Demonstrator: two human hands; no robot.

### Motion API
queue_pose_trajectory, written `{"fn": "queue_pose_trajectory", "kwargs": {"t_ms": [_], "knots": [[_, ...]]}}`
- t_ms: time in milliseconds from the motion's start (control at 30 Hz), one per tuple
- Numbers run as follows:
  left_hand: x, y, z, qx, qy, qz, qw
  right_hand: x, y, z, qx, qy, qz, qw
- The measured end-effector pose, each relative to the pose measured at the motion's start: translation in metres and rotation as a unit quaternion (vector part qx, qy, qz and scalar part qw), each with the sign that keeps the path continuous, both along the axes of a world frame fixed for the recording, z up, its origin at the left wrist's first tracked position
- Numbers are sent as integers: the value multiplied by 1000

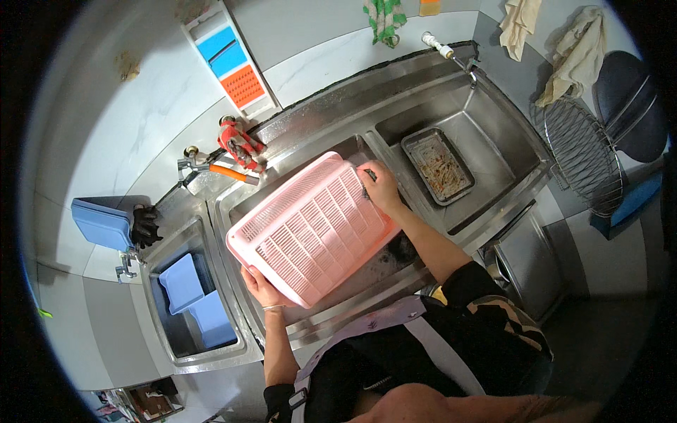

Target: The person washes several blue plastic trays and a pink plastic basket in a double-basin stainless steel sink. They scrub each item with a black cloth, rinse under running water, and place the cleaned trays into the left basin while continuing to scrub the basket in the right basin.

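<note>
A pink slotted plastic basket [322,227] is tilted over the middle basin of a stainless steel sink [317,328], its slotted base towards me. My left hand [262,288] grips its lower left corner. Near the upper right end, my right hand [378,185] presses a dark scrubber, mostly hidden under the fingers, against the basket. Behind the basket, an orange-sleeved faucet spout [232,173] points over the basin's edge, beside a red and white cloth [239,143].
The right basin holds a soiled metal tray [438,166]. Blue plastic pieces [182,283] lie in the left basin. A blue container [103,223] and a black glove [145,226] are at the left wall. A grater [232,58] leans behind; a wire basket [582,153] hangs right.
</note>
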State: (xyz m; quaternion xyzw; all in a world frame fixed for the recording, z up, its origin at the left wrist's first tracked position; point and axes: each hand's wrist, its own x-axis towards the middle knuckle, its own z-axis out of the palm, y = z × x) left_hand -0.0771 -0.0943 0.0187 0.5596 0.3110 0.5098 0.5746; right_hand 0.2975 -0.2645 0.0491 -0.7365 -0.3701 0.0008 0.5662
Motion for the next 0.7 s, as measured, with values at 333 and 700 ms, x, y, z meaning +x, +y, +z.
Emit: {"fn": "queue_pose_trajectory", "kwargs": {"t_ms": [333,700], "knots": [[8,6,-13,-66,-14,7,998,3,19,-8,5,9,125,992],[7,13,-22,-90,-12,1,996,10,25,33,-31,-58,104,992]]}}
